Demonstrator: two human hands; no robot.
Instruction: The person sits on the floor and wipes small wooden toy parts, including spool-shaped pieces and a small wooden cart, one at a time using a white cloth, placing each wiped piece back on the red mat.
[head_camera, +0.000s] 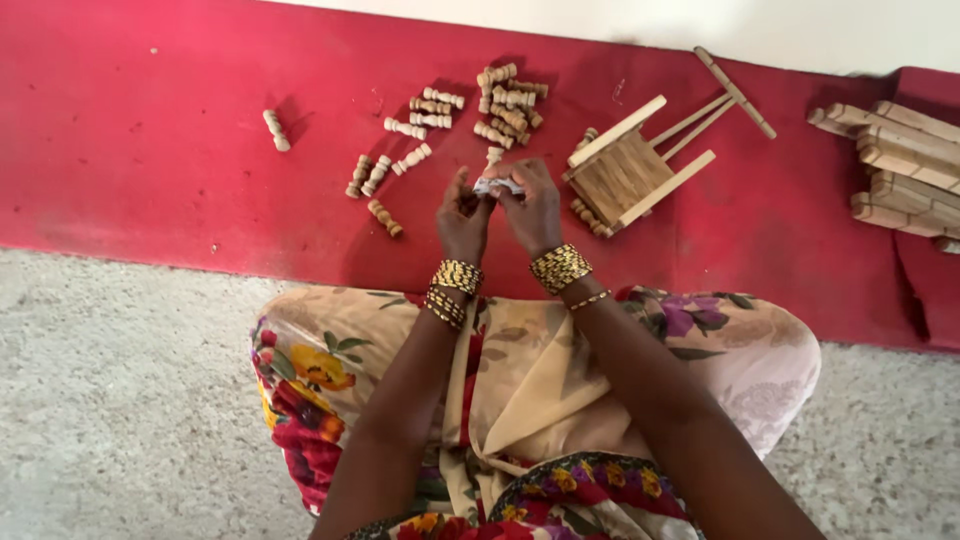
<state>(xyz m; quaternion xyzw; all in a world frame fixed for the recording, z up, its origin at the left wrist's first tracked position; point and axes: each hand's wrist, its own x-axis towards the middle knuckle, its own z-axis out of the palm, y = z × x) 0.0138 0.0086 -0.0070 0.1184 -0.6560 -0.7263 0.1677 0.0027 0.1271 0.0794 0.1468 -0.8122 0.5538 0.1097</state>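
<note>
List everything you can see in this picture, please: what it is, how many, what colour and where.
Turned wooden pegs: a loose scatter, too many to count surely, pale wood, on the mat ahead of the hands.
Single peg: one, pale wood, apart at the far left.
Small wooden frame: one, pale wood, right of the hands.
Loose stick: one, pale wood, beyond the frame.
Stacked wooden pieces: one pile, pale wood, right edge.
Mat: one, red, across the top.
Floor: grey, speckled, below the mat.
Small piece: one, whitish, pinched between both hands.
Bangles: gold, both wrists.
Left hand; right hand: together, above the floral lap.
</note>
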